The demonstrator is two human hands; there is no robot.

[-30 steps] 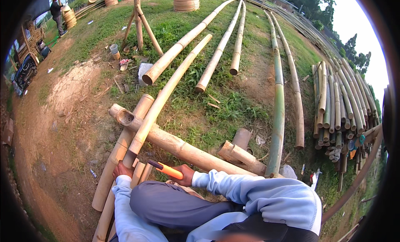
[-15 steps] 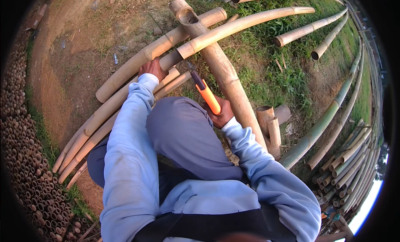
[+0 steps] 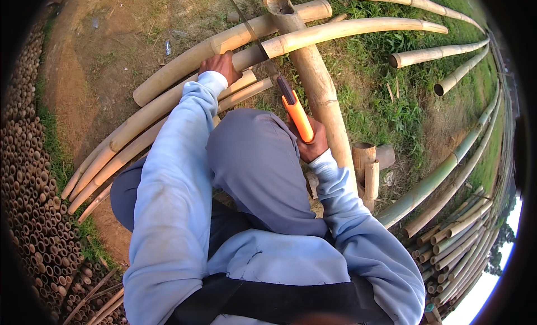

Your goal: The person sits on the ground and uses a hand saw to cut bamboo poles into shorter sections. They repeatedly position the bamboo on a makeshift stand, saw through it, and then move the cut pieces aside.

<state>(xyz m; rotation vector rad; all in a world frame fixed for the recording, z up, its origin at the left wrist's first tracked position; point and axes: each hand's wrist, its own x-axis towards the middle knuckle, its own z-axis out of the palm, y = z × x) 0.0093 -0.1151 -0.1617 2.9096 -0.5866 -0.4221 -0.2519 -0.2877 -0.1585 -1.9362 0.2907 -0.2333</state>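
Observation:
My right hand (image 3: 313, 141) is wrapped round the orange handle of a hand saw (image 3: 299, 119). Its long thin blade slants away to the far left, across a tan bamboo pole (image 3: 347, 34) just left of a thick crossing log. A dark band marks the pole where the blade meets it; how deep the blade sits cannot be made out. Left of the blade, my left hand (image 3: 222, 66) is closed over the same pole, knuckles up. My bent knee (image 3: 254, 140) in grey trousers rises between my arms, close to the pole.
Under the pole runs a thick bamboo log (image 3: 320, 90) with a notch near its far end. Another thick bamboo piece (image 3: 184, 67) lies beyond my left hand. Short upright stubs (image 3: 363, 154) stand at right. Stacked bamboo (image 3: 39, 213) fills the left edge; long poles (image 3: 442, 174) lie right.
The whole view has shifted, so the bamboo and both hands appear higher and farther right. My hands keep their holds on the pole and the saw, and the blade still crosses the pole.

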